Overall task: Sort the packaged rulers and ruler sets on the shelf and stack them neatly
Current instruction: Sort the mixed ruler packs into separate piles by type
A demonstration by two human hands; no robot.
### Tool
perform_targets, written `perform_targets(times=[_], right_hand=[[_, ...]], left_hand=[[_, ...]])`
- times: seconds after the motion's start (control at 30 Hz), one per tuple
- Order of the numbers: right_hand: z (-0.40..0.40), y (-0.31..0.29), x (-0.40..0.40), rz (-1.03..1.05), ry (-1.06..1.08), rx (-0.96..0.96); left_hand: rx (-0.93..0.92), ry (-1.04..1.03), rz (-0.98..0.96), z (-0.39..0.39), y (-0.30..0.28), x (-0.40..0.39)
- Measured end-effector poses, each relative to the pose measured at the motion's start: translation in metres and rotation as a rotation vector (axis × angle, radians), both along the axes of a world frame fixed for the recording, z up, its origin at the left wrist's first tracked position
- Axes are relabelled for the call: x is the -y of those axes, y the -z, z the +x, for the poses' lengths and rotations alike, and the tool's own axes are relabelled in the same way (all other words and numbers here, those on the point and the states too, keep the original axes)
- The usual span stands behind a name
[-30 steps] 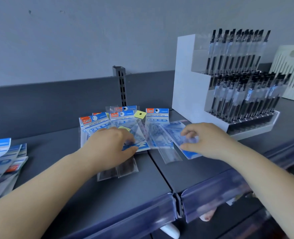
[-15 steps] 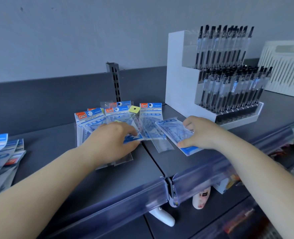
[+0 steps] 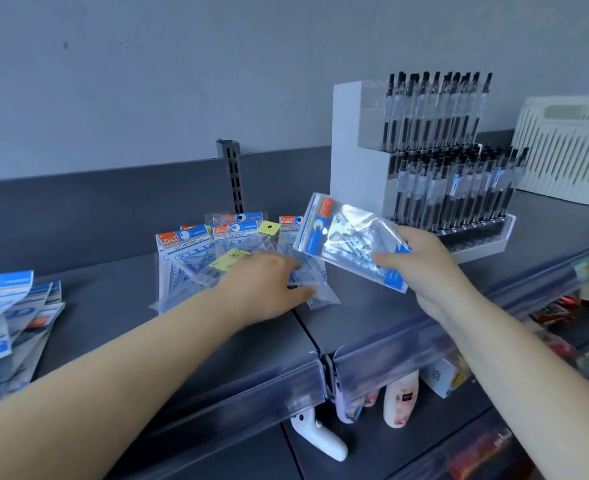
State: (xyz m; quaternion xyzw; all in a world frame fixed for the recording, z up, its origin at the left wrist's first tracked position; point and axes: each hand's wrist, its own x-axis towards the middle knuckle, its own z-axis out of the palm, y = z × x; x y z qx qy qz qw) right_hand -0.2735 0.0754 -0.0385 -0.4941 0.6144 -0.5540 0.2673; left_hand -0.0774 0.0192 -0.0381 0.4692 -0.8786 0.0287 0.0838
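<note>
Several clear packets of blue geometric ruler sets (image 3: pixel 196 258) lie fanned out on the grey shelf (image 3: pixel 113 323). My left hand (image 3: pixel 269 285) rests on the right part of this pile, fingers reaching over a packet. My right hand (image 3: pixel 421 268) grips one ruler set packet (image 3: pixel 341 237) by its lower end and holds it tilted above the shelf, header to the upper left. A second heap of ruler packets (image 3: pixel 6 317) sits at the far left edge.
A white stand full of black pens (image 3: pixel 442 168) stands right behind the lifted packet. A cream slatted basket (image 3: pixel 570 150) is at the far right. The shelf's front price rail (image 3: pixel 251 393) runs below my arms, with bottles on the lower shelf.
My right hand has lifted the ruler set packet off the shelf and tilted it up. My left hand slid right across the pile.
</note>
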Motion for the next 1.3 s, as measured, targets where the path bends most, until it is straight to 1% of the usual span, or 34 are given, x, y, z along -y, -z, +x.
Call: perform_targets(times=[0.07, 0.17, 0.23, 0.3, 0.47, 0.53, 0.67, 0.73, 0.83, 0.9, 1.0, 1.1, 1.3], right_hand=[[0.000, 0.000, 0.001, -0.047, -0.029, 0.212], [0.000, 0.001, 0.003, -0.088, -0.024, 0.476], [0.001, 0.003, 0.003, -0.110, -0.037, 0.606], [0.000, 0.006, 0.002, -0.145, -0.073, 0.668], [-0.005, 0.010, -0.002, -0.154, -0.180, 0.711], [-0.006, 0.011, -0.002, -0.159, -0.184, 0.730], [-0.007, 0.010, -0.001, -0.151, -0.204, 0.769], [-0.007, 0.008, -0.002, -0.134, -0.229, 0.795], [-0.004, 0.000, -0.002, -0.117, -0.266, 0.848], [0.003, -0.006, -0.001, -0.108, -0.303, 0.888], [0.024, -0.012, -0.001, -0.079, -0.354, 0.923], [0.055, -0.016, 0.001, -0.066, -0.437, 0.829], [0.137, -0.023, 0.002, -0.050, -0.611, 0.647]], left_hand=[[0.041, -0.089, 0.014, -0.011, 0.001, 0.001], [0.104, -0.180, 0.066, -0.026, 0.002, 0.002], [0.070, -0.203, 0.088, -0.031, 0.002, 0.003], [-0.024, -0.199, 0.134, -0.028, 0.001, 0.010], [-0.368, -0.259, 0.326, -0.018, -0.006, 0.020], [-0.440, -0.289, 0.371, -0.020, -0.010, 0.020], [-0.559, -0.333, 0.373, -0.017, -0.015, 0.021], [-0.742, -0.336, 0.440, -0.012, -0.018, 0.020], [-1.127, -0.359, 0.606, -0.001, -0.028, 0.010], [-1.288, -0.355, 0.639, 0.011, -0.033, 0.001], [-1.465, -0.320, 0.630, 0.039, -0.040, -0.014], [-1.560, -0.300, 0.601, 0.073, -0.041, -0.025], [-1.568, -0.285, 0.460, 0.156, -0.038, -0.050]])
